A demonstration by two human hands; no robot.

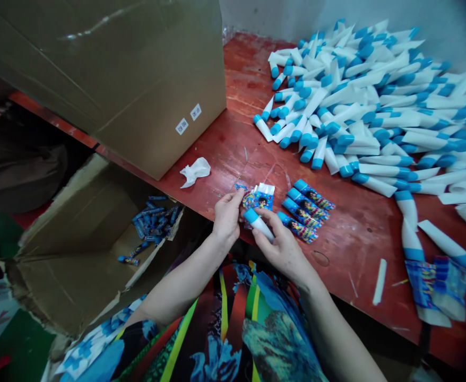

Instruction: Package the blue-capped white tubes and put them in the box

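- A red-painted wooden bench [225, 143] runs across the view, its surface scuffed.
- A large closed cardboard carton [97, 69] stands on the bench at ten o'clock from the hands.
- An open cardboard carton [69, 265] sits below the bench edge at eight o'clock, holding a few printed tubes [151, 225].
- A heap of white tubes with blue caps [360, 106] spreads at one o'clock.
- Four printed tubes [307, 209] lie side by side at two o'clock, just beside the right hand.
- The left hand [227, 217] has its grip clamped on a printed sleeve [262, 199], pinched between thumb and fingers.
- The right hand [283, 249] has its grip closed around a white tube [259, 225], just below the hands' centre, blue cap upward.
- The tube looks light and thin-walled, likely to dent if squeezed, so the firm capped end seems the safer hold; the sleeve looks flimsy.
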